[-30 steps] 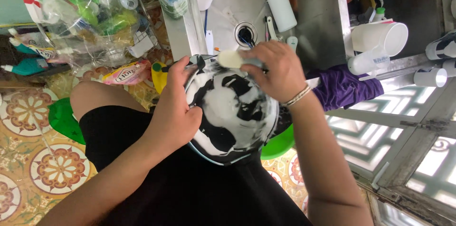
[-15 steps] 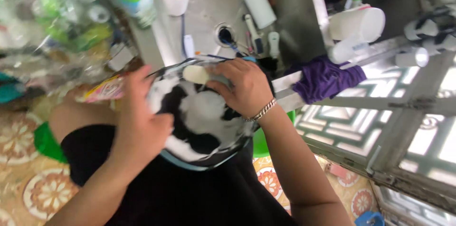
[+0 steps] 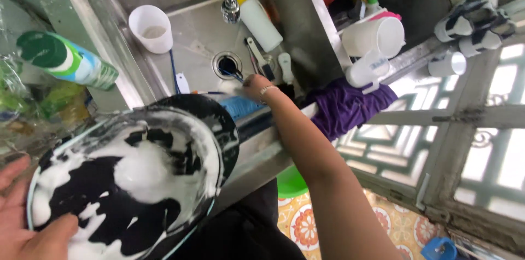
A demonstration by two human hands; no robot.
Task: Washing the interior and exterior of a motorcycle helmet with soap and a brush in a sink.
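Observation:
A round black pan (image 3: 142, 178) covered in white soap foam tilts against the front edge of a steel sink (image 3: 191, 36). My left hand (image 3: 24, 221) grips its lower left rim, thumb lying on the foamy surface. My right hand (image 3: 254, 86) reaches down into the sink basin near the drain (image 3: 225, 65). Its fingers are curled among the utensils there, and what they hold is hidden from me. A bracelet sits on that wrist.
In the sink stand a white cup (image 3: 150, 27), a white bottle (image 3: 261, 22) and a tap (image 3: 229, 3). A green-capped spray can (image 3: 65, 60) lies at left. White mugs (image 3: 374, 41) and a purple cloth (image 3: 344, 107) sit at right, with a green basin (image 3: 291, 183) below.
My right hand has left the pan's top rim and gone down into the sink. The view has shifted so the pan now sits lower left.

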